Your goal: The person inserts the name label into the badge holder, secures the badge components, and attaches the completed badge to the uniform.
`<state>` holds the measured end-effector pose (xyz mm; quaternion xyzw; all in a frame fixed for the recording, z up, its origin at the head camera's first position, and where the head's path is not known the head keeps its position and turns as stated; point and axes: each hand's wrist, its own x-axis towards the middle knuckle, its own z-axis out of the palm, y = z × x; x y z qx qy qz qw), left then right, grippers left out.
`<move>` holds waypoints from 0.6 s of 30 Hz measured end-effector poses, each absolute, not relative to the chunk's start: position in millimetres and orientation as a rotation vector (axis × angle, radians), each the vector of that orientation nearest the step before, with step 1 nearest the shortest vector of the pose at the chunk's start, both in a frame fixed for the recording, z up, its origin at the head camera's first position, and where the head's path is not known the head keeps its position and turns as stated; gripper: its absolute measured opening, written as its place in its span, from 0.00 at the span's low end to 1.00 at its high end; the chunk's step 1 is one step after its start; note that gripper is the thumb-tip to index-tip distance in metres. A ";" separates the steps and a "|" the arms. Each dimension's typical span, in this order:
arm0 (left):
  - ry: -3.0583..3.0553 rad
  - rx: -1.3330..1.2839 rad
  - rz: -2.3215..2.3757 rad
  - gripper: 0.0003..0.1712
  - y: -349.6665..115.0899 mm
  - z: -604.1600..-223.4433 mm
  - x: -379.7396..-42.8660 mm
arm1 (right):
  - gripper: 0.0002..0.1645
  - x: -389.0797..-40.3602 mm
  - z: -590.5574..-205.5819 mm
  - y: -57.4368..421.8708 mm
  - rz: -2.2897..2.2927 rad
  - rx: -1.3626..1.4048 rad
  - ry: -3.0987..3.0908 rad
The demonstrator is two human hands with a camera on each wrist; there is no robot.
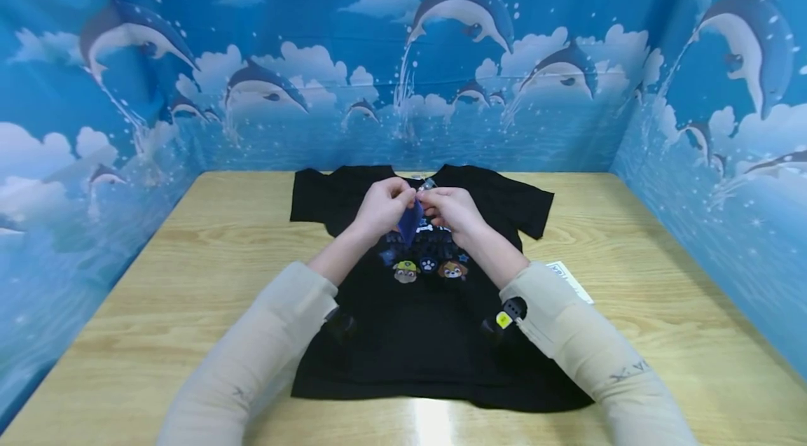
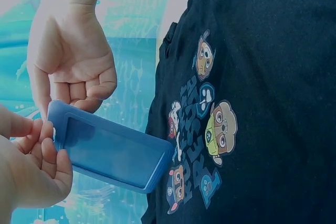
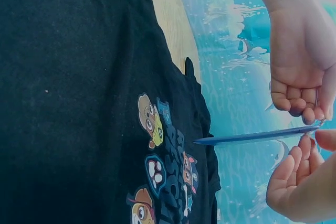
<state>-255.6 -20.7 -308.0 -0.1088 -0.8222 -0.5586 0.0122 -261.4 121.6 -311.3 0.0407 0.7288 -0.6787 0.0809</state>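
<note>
Over the upper chest of a black T-shirt (image 1: 416,341), both hands meet at the end of a blue card holder (image 2: 113,148) with a clear window. My left hand (image 1: 383,208) pinches the holder's top edge between thumb and fingers. Opposite it, my right hand (image 1: 457,211) pinches at the same end, where a small silvery clip (image 1: 427,185) shows beside the fingertips. The holder's free end points down toward the shirt's print; in the right wrist view it appears edge-on. What exactly the right fingertips grip is hidden by the fingers.
The shirt lies flat on a wooden table (image 1: 208,271), neck toward the back and cartoon dog heads on the chest. A white printed tag (image 1: 570,282) lies by the right forearm. A dolphin-patterned curtain (image 1: 353,117) stands around the table's back and sides.
</note>
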 end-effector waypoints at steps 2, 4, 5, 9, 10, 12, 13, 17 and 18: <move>-2.578 -0.345 -1.719 0.13 -20.7 -307.4 -255.7 | 0.16 -261.4 -311.2 121.9 -2.032 0.138 2.179; -2.586 -0.348 -1.716 0.13 -20.9 -307.1 -255.8 | 0.16 -261.6 -311.0 122.3 -2.042 0.143 2.172; -2.587 -0.347 -1.725 0.13 -21.3 -307.0 -255.6 | 0.16 -261.5 -310.9 122.5 -2.046 0.143 2.167; -2.574 -0.340 -1.783 0.12 -23.7 -307.4 -254.9 | 0.16 -261.9 -311.0 122.2 -2.070 0.144 2.142; -2.567 -0.337 -1.802 0.12 -24.4 -307.7 -254.7 | 0.16 -261.9 -311.3 122.0 -2.076 0.149 2.135; -2.561 -0.334 -1.810 0.12 -25.6 -308.8 -254.4 | 0.15 -261.9 -312.3 122.1 -2.087 0.148 2.121; -2.560 -0.329 -1.811 0.12 -26.0 -309.6 -254.3 | 0.15 -261.8 -312.9 122.1 -2.092 0.149 2.112; -2.564 -0.300 -1.773 0.12 -27.2 -313.2 -254.8 | 0.14 -260.8 -314.7 122.4 -2.115 0.152 2.080; -2.565 -0.291 -1.762 0.11 -27.3 -314.0 -255.2 | 0.14 -260.3 -314.8 122.6 -2.120 0.151 2.072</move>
